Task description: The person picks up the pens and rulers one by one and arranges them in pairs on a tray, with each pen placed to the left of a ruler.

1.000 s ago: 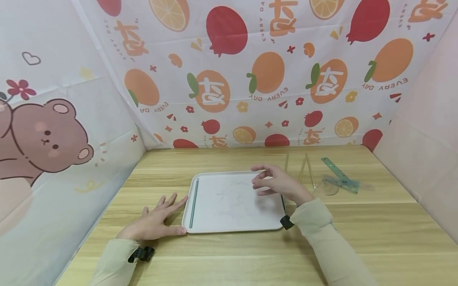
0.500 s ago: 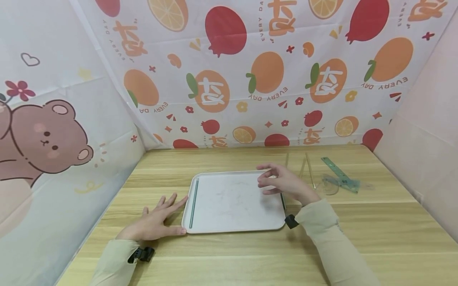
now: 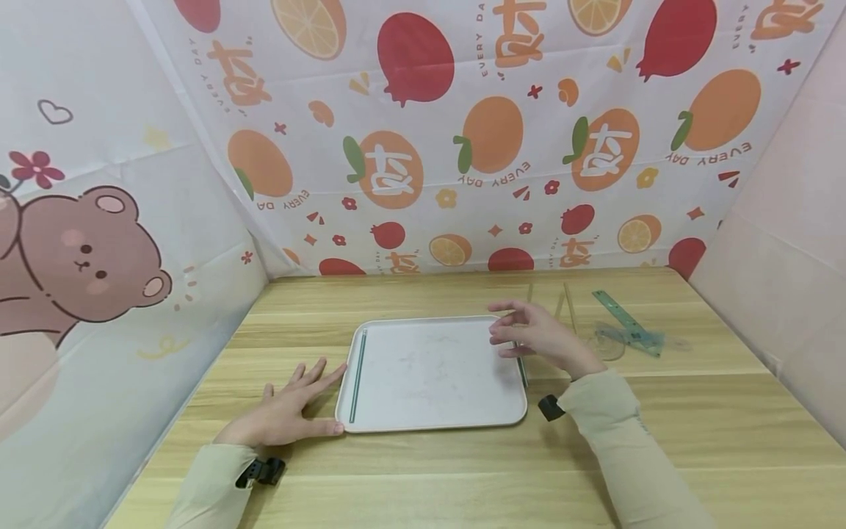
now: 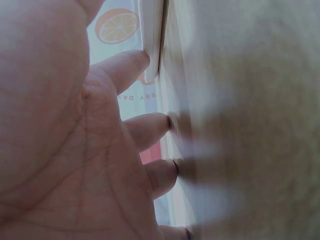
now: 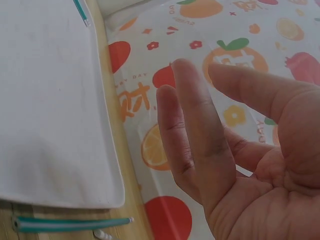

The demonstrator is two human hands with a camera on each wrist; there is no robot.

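White and flat on the desk (image 3: 396,477), the tray (image 3: 429,375) meets the left hand (image 3: 291,404), its fingers spread, at the left rim. One green stick (image 3: 358,376) lies inside; another green stick (image 5: 70,224) lies just beside the right rim, where the right hand (image 3: 540,338) hovers, fingers loosely bent and parted.
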